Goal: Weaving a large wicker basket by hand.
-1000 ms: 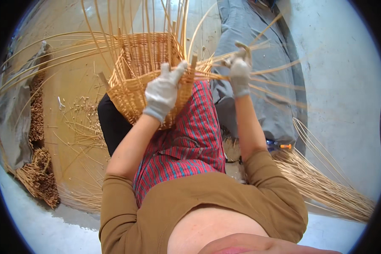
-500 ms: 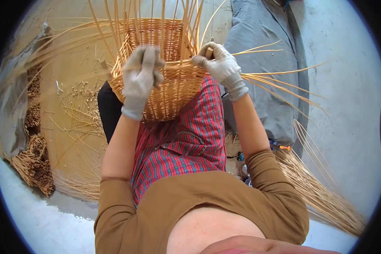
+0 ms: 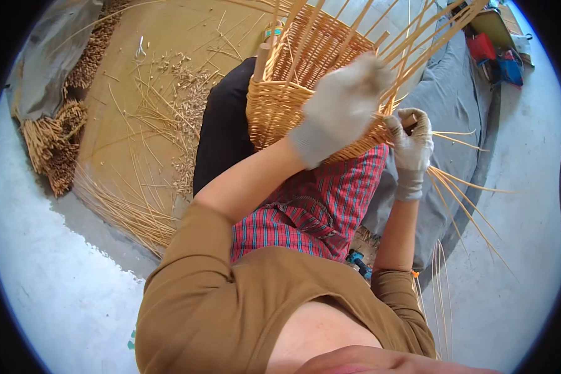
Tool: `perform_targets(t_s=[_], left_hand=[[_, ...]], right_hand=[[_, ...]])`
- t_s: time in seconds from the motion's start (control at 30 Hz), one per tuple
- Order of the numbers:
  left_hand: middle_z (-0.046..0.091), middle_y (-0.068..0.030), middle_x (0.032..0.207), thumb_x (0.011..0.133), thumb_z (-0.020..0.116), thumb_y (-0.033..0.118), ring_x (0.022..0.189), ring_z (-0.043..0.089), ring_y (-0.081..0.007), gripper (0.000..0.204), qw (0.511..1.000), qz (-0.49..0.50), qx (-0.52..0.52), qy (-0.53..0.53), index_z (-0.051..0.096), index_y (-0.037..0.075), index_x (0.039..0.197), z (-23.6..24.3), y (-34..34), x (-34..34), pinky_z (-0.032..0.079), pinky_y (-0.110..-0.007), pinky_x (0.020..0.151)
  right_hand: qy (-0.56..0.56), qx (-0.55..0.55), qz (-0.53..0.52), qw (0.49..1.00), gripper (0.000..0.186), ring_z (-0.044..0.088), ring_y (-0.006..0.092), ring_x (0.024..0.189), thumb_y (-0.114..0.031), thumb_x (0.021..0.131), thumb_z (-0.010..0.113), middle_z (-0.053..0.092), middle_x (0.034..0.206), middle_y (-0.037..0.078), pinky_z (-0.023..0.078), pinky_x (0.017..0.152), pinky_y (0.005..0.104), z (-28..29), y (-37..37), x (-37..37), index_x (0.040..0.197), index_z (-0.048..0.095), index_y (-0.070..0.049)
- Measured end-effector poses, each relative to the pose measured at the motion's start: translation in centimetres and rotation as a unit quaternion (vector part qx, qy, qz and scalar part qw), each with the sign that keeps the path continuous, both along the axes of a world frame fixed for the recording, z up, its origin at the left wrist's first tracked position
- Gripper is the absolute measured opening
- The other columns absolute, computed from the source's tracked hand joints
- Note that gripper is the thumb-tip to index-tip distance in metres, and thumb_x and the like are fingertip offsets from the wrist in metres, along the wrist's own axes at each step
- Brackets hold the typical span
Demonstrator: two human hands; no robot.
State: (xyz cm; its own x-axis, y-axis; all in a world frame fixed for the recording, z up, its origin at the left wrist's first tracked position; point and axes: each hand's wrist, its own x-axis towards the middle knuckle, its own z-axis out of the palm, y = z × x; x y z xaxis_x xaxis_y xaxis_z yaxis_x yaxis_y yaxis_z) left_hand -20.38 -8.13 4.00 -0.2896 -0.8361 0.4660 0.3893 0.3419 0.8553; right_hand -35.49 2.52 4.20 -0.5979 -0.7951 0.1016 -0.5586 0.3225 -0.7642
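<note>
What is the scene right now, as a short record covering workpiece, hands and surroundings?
Workpiece: woven basket, long canes rising from it
Left hand: gloved, blurred, over the basket's near side; grip unclear
Right hand: gloved, curled around a wooden post at the near right corner
Left side: scattered offcuts, stick bundles
Right side: grey cloth

Head-worn above the person's shoulders, the one fisheye view looks steeply down and forward, near enough that the brown top (image 3: 280, 268) fills its lower middle, taking in the lap (image 3: 305, 215), the woven basket (image 3: 273, 113) at its far edge and the floor (image 3: 523, 249) around.
</note>
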Motion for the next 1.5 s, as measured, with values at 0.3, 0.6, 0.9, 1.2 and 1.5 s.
perform_targets(t_s=[0.3,0.6,0.9,1.2,1.5], left_hand=[[0.069,-0.0135,0.115,0.085,0.066,0.005,0.11,0.064,-0.034,0.044,0.988,-0.02,-0.152,0.03,0.063,0.013,0.128,2.5,3.4,-4.1,0.053,-0.044,0.091],[0.064,-0.0092,0.119,0.085,0.076,-0.001,0.109,0.063,-0.0192,0.044,0.967,0.18,0.18,0.015,0.056,0.0,0.124,-12.8,-3.0,7.4,0.051,-0.031,0.097],[0.065,-0.0067,0.121,0.081,0.08,-0.001,0.111,0.062,-0.0162,0.049,0.969,0.142,0.182,0.089,0.061,-0.001,0.127,-13.7,-6.2,5.5,0.051,-0.028,0.098],[0.067,-0.0049,0.121,0.081,0.08,-0.002,0.111,0.061,-0.0139,0.049,0.974,0.089,0.198,0.067,0.064,0.001,0.127,-12.8,-7.0,6.2,0.05,-0.028,0.096],[0.064,-0.005,0.117,0.074,0.084,-0.003,0.102,0.058,-0.0125,0.051,0.972,0.136,0.185,0.043,0.061,0.003,0.118,-12.3,-7.1,6.2,0.05,-0.026,0.091]], right_hand=[[0.26,0.042,-0.076,0.962,0.046,0.063,0.0246,0.078,-0.051,0.091,0.066,0.067,0.083,0.005,0.049,0.072,0.0446,-4.1,-3.4,-4.4,0.097,0.066,-0.006],[0.37,-0.023,-0.122,0.921,0.038,0.066,0.0311,0.071,-0.045,0.091,0.069,0.068,0.077,0.01,0.049,0.064,0.0446,-0.7,-11.2,-6.1,0.097,0.064,-0.008],[0.44,-0.179,0.205,0.856,0.047,0.06,0.0321,0.109,-0.026,0.083,0.077,0.063,0.12,0.011,0.046,0.098,0.0458,-1.4,-12.4,5.4,0.127,0.064,-0.015],[0.492,-0.049,0.258,0.83,0.055,0.063,0.0294,0.091,-0.043,0.076,0.079,0.061,0.095,0.008,0.05,0.082,0.0465,-0.4,-16.4,7.5,0.119,0.067,-0.012],[0.472,-0.014,0.289,0.833,0.047,0.067,0.0274,0.078,-0.045,0.081,0.075,0.063,0.095,0.008,0.054,0.063,0.0397,0.6,-17.6,7.8,0.115,0.068,-0.013]])
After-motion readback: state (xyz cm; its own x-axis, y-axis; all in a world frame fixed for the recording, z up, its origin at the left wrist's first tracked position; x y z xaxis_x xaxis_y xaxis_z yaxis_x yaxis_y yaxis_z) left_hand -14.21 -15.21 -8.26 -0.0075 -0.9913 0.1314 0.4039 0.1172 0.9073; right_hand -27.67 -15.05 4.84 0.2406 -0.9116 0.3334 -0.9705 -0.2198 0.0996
